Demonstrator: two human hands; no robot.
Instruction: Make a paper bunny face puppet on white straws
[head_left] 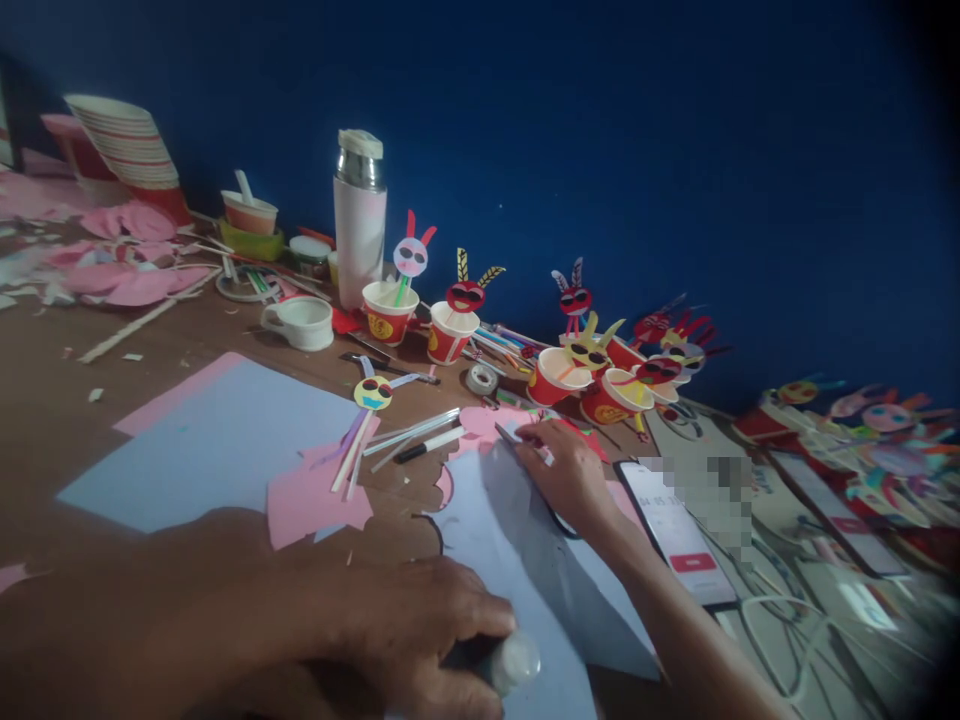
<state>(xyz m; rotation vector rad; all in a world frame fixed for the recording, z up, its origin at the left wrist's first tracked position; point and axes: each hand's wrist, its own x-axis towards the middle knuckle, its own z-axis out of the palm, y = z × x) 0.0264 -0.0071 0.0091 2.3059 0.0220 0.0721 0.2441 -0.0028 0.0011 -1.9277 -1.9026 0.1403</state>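
My left hand (442, 635) is closed around a small bottle with a translucent whitish end (517, 660), low over a pale blue sheet (491, 540). Near the top of that sheet, my right hand (566, 470) has its fingers bent around a thin grey tool (514, 437), whose other end is partly hidden under the palm. Pink paper scraps (487, 422) lie by its tip. Left of the hands, a yellow paper face with sunglasses (373, 393) on straw-like legs rests on a pink scrap (289, 505).
Paper cups (390, 320) with stick figures line the blue wall, beside a tall flask (360, 240) and a white mug (304, 325). A large blue sheet (225, 440) lies at left. At right are a phone (675, 530) and cables. Stacked cups (131, 145) stand far left.
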